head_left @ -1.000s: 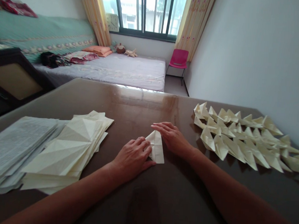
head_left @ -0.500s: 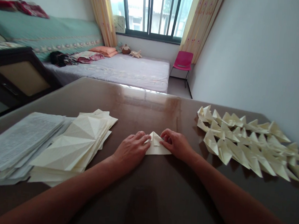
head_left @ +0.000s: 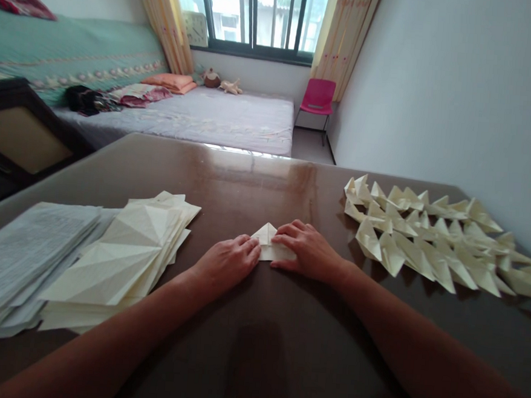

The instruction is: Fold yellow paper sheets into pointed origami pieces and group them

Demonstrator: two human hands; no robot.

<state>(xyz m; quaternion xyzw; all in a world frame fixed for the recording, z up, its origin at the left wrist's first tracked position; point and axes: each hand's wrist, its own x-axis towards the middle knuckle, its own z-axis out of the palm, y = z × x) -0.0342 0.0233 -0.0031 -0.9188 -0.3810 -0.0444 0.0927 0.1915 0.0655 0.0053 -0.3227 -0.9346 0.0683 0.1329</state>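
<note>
Glossy brown tabletop stretches before me, the folded paper lying between my hands. My left hand rests flattened on its left corner; my right hand, thumb spread from fingers, covers its right. Creased sheets lie left, pointed paper shapes right.

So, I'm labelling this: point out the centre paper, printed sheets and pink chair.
Centre paper (head_left: 266,240), head view, middle of its exposed part.
Printed sheets (head_left: 35,237), head view, top page.
Pink chair (head_left: 319,95), head view, its backrest.
</note>
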